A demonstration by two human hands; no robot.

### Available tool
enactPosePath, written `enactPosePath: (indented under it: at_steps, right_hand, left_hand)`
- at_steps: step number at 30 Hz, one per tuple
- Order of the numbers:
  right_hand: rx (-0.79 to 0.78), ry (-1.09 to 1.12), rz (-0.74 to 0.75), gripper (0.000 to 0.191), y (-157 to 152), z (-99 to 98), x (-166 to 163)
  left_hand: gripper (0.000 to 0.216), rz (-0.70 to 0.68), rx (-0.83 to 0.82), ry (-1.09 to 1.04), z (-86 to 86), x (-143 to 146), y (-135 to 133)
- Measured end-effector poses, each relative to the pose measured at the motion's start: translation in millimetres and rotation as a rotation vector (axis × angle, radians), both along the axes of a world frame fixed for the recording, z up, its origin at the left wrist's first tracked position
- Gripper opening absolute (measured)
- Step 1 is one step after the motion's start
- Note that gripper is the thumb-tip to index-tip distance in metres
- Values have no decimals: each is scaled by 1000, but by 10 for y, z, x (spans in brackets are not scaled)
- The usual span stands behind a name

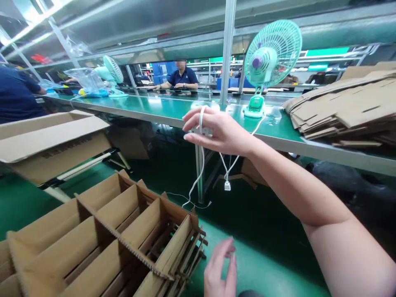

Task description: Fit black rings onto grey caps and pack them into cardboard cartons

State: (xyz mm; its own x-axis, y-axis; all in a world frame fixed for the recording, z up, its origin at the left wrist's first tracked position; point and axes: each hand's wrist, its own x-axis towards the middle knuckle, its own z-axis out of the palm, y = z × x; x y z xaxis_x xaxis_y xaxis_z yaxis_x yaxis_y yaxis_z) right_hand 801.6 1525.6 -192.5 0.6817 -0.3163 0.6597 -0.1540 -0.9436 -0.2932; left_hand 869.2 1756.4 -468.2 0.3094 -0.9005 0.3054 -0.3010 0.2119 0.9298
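My right hand is raised in front of the green bench edge, its fingers stretched forward and the thumb beneath. A white cord loops over its fingers and hangs down towards the cardboard dividers. My left hand is low at the bottom of the view, slightly blurred, with fingers curved and thumb apart; nothing shows between them. Left of it stands a stack of interlocked cardboard dividers. Below the bench edge hangs a white plug on a white cable that runs up towards the mint-green fan.
Flat cardboard pieces are piled on the right of the green bench. An open carton rests on a roller frame at left. A second fan stands farther back. Co-workers sit across the bench and at far left.
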Motion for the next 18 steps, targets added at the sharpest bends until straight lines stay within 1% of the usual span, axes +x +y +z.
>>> enactPosePath:
  at_steps: [1,3,5,8,9,11,13,14,15,16,17,18]
  right_hand:
    - [6,2,-22,19,1,167,-7]
    - [9,13,-51,25,49,497,-25]
    - [4,52,-52,32,155,803,-41]
    - [11,144,-2,35,348,1185,-38]
    - [13,173,41,34,398,1293,-25]
    - [10,205,178,33,457,1492,23]
    - [0,160,275,33,470,1682,100]
    - [-6,122,279,34,468,1773,148]
    - [-8,84,250,34,468,1857,199]
    - [-4,45,197,33,473,1932,251]
    - [8,15,142,34,483,1993,301]
    - [25,-6,105,36,497,2036,347]
  left_hand:
    - [37,-12,-23,27,90,-17,-92]
    - [54,-10,-62,88,318,-35,-293]
    - [72,50,-118,122,575,-37,-486]
    - [79,249,-302,64,944,-9,-699]
    - [82,333,-380,19,1065,12,-747]
    - [90,498,-496,-94,1325,78,-822]
    - [102,613,-517,-202,1631,186,-904]
    - [107,640,-497,-236,1798,259,-960]
    - [110,640,-465,-251,1966,348,-1030]
    - [110,601,-422,-254,2126,451,-1112]
    - [107,516,-367,-249,2269,566,-1201]
    - [101,381,-293,-236,2389,690,-1290]
